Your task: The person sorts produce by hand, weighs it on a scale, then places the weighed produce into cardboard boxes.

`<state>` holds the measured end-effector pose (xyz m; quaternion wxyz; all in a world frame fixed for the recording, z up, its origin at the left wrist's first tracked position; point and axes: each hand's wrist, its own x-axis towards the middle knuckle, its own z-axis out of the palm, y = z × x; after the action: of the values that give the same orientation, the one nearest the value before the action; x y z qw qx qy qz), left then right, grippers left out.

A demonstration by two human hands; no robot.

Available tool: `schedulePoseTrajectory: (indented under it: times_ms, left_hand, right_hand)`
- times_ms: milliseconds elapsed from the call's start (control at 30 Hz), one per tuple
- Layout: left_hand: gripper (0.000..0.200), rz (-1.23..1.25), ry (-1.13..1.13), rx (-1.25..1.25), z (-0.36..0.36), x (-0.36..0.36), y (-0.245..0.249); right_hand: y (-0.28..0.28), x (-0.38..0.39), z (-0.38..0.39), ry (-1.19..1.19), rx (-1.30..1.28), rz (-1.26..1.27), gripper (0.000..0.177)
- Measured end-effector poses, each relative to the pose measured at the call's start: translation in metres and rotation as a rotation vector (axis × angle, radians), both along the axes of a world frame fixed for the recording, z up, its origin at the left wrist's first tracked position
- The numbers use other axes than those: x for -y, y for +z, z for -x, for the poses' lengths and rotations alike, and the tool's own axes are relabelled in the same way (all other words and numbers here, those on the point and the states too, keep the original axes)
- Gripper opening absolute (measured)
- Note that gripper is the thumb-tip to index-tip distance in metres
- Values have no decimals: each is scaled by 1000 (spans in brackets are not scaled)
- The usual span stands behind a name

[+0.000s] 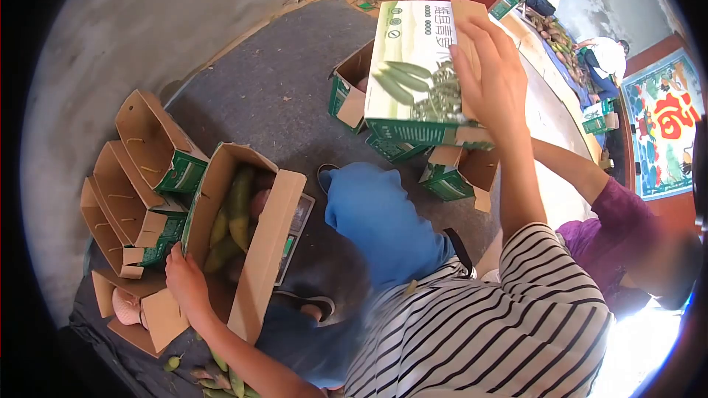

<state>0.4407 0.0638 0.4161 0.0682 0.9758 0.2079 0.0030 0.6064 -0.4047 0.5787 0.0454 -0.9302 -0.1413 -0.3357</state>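
My left hand [186,280] grips the near left edge of an open cardboard box [258,250], its fingers at the rim. Inside lie long green radishes [237,210] and something pinkish, partly in shadow. My right hand [495,74] is raised, its fingers laid over the brown cardboard side of a white and green printed box [413,66]. That box is held up off the floor and shows a picture of green radishes. Its underside and far side are hidden. Under the open box shows part of a flat, metal-edged platform [297,239], perhaps a scale.
Several open boxes [144,169] stand at the left; one [151,317] holds a pink netted item. Loose radishes [221,379] lie at the bottom. More boxes [450,173] stand beyond the blue-clothed knee. A co-worker in a purple top [612,228] is close at right; other people [606,59] work behind.
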Motion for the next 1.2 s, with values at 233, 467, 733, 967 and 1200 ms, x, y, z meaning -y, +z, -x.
schedulePoseTrajectory:
  times_ms: [233, 467, 733, 967, 1200]
  left_hand:
    - [28, -35, -33, 41, 3, -1, -4]
    - [27, -25, -21, 59, 3, 3, -2]
    - [24, -103, 19, 79, 1, 9, 3]
    - [22, -96, 61, -11, -2, 8, 3]
    - [24, -113, 50, -4, -2, 10, 5]
  right_hand:
    - [-120, 181, -26, -642, -502, -413, 100]
    - [-177, 250, 21, -501, -777, -1155, 62]
    - [-77, 95, -6, 167, -633, -1429, 37]
    - [-80, -52, -129, 341, -459, -1181, 41]
    - [-162, -253, -225, 553, -544, -603, 34]
